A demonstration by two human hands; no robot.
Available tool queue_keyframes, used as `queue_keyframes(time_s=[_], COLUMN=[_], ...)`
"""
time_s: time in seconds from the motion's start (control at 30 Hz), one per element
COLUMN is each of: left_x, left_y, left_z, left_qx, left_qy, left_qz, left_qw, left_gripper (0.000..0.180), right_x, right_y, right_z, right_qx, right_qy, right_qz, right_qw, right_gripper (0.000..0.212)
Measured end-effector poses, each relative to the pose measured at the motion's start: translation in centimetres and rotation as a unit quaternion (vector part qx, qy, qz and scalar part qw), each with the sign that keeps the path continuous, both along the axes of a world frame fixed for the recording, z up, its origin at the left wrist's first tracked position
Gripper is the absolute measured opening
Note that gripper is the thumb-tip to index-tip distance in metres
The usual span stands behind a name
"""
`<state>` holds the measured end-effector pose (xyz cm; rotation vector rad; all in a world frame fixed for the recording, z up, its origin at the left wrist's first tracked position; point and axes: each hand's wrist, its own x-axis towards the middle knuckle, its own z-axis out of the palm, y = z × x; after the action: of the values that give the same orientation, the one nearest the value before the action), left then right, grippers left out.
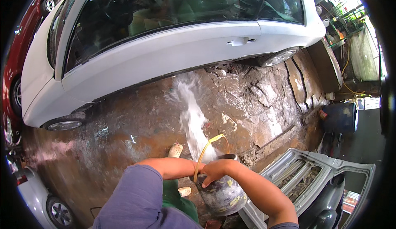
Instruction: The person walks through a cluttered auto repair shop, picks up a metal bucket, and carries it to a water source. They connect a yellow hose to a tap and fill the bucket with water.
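Note:
A scuffed dark bucket [225, 198] with pale and yellowish smears tips forward over the floor. Its thin yellow handle [218, 138] arches above the mouth. My right hand [214, 171] is closed around the near rim, its thumb against the outer wall. My left hand [199, 168] reaches the rim beside it from the left, its fingers hidden at the handle and the right hand. A white stream of water [190, 115] pours from the mouth and splashes on the wet floor by the white car [161, 51].
The brown floor [136, 105] is wet, with broken, uneven concrete [264, 93] on the right. A grey metal vehicle panel [305, 167] lies near the bucket. Beyond it is a dark blue drum [340, 117]. A red car [27, 35] and a silver car [35, 192] stand at left.

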<state>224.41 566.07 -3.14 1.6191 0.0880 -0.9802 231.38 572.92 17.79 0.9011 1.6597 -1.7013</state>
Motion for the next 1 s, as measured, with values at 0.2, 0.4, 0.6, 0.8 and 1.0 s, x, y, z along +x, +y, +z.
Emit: queue_keyframes(time_s=[0.2, 0.4, 0.6, 0.8, 1.0], left_x=[2.2, 5.7, 5.0, 4.4, 6.4], left_y=[2.4, -0.9, -11.2, -25.9, -40.6], left_z=[1.9, 7.6, 4.5, 4.3, 8.3], left_qx=[0.055, 0.184, 0.362, 0.230, 0.013], left_qy=[-0.022, -0.093, -0.152, -0.284, -0.201], left_qz=[-0.008, -0.001, 0.079, -0.125, -0.128], left_qw=[0.998, 0.978, 0.916, 0.922, 0.971], left_gripper=[0.054, 0.049, 0.026, 0.023, 0.026], right_x=[1.2, 2.9, 1.5, 1.4, 4.7], right_y=[-0.5, -14.3, -28.8, -42.6, -45.9], right_z=[4.5, 2.4, 2.4, 5.7, 15.8], right_qx=[0.094, 0.306, 0.498, 0.377, 0.064], right_qy=[-0.098, -0.187, -0.212, -0.230, -0.238], right_qz=[0.029, -0.051, -0.168, -0.205, -0.177], right_qw=[0.990, 0.932, 0.824, 0.873, 0.953], right_gripper=[0.052, 0.030, 0.026, 0.027, 0.051])
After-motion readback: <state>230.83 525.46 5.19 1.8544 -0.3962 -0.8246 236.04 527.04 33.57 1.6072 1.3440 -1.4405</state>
